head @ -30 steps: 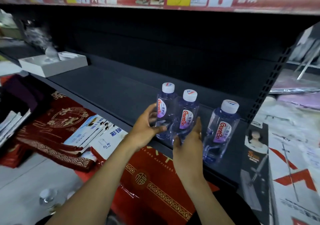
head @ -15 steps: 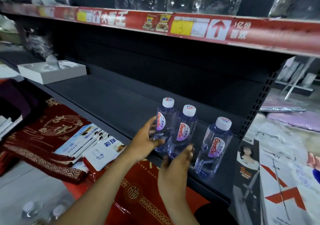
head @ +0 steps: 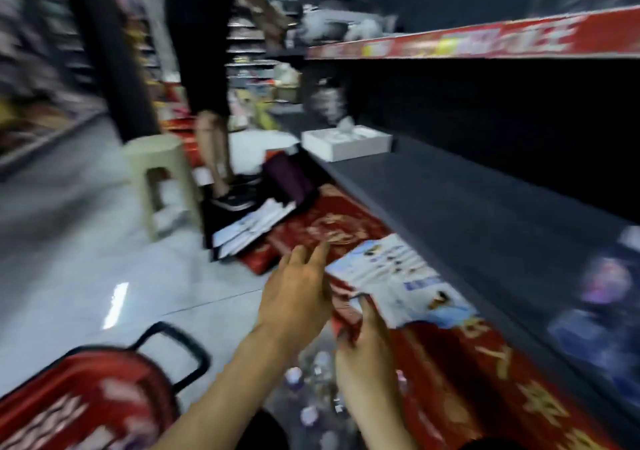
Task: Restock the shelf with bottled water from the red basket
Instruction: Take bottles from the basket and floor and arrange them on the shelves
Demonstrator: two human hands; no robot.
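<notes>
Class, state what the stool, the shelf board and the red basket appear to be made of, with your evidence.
Stool: likely moulded plastic, pale cream and matt, with one-piece rounded legs.
Shelf board: probably painted metal, dark grey and matt, with a thin straight front edge.
Red basket: apparently plastic, with a bright red wall; blur hides finer detail.

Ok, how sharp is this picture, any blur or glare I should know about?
Head view: heavy motion blur everywhere, the red price strip's print unreadable, the bottles at the right edge smeared. Head view: a white glare patch on the glossy floor. Head view: the shelf back is very dark, and the wide lens bows straight edges.
</notes>
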